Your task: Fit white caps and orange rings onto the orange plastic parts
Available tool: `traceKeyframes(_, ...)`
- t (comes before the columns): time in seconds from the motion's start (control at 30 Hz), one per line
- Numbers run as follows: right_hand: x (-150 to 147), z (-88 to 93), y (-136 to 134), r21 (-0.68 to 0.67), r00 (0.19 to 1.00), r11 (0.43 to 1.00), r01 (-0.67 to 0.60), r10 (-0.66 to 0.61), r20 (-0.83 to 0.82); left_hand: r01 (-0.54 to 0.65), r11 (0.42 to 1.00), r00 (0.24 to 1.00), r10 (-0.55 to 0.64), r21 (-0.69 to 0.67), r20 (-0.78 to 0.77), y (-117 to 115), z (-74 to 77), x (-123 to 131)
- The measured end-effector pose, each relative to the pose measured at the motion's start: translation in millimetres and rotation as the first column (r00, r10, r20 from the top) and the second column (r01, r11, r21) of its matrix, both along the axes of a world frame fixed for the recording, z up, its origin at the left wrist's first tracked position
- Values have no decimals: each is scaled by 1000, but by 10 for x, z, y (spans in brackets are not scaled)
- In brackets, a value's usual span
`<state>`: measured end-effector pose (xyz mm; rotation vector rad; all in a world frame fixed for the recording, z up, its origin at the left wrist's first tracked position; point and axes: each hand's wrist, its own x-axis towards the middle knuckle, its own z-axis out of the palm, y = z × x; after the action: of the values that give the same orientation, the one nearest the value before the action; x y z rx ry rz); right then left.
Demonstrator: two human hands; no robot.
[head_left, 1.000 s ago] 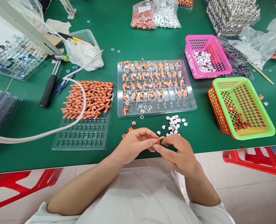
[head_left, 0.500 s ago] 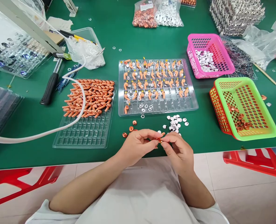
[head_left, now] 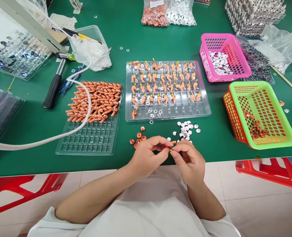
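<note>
My left hand (head_left: 152, 156) and my right hand (head_left: 191, 161) meet at the table's front edge, both closed in a pinch. Between their fingertips is a small orange part with a gold-coloured tip (head_left: 171, 150), mostly hidden by the fingers. Just left of my left hand lie several copper-coloured round caps (head_left: 139, 135). White discs (head_left: 185, 129) are scattered beyond my right hand. Behind the hands a clear tray (head_left: 190, 110) holds rows of curved orange pieces (head_left: 159, 98), many with gold tips, and some loose white rings (head_left: 151, 111).
Another clear tray (head_left: 86, 144) bears a pile of orange tubes (head_left: 98, 95), crossed by a white cable (head_left: 71, 133). A hammer (head_left: 54, 85) lies behind it. On the right stand a pink basket (head_left: 244, 70) of white discs and a green basket (head_left: 281, 143) with copper caps.
The two hands stay together in nearly the same spot. My left fingers have shifted slightly around the small part, and more copper caps show beside that hand. The view has moved a little.
</note>
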<state>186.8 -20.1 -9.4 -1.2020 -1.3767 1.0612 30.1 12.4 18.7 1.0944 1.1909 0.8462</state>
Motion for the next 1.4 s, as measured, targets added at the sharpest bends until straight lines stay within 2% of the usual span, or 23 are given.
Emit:
traceKeyframes(0.17,17,1,17,14,999,1000,-15,14,35,-14,1000,1000,13,18,22,-35,-56,5)
traceKeyframes(0.47,75,76,64,7,988,1000,-25,24,151,81,994,996,-83,77,24,-64,-76,-64)
traceKeyframes(0.7,106,133,121,30,964,996,-78,68,258,136,958,990,-123,251,-66,-56,-102,-82)
traceKeyframes(0.83,160,192,168,-45,941,990,-135,142,309,187,919,979,-144,348,-147,-59,-143,-101)
traceKeyframes(1.0,237,264,244,-203,922,963,-176,234,308,239,880,969,-186,410,-165,-64,-161,-137)
traceKeyframes(1.2,226,289,285,-245,925,947,-206,271,268,228,896,972,-186,380,-145,-49,-114,-150)
traceKeyframes(1.4,199,295,287,-262,926,935,-239,301,229,176,981,984,-172,86,-45,-52,-29,-130)
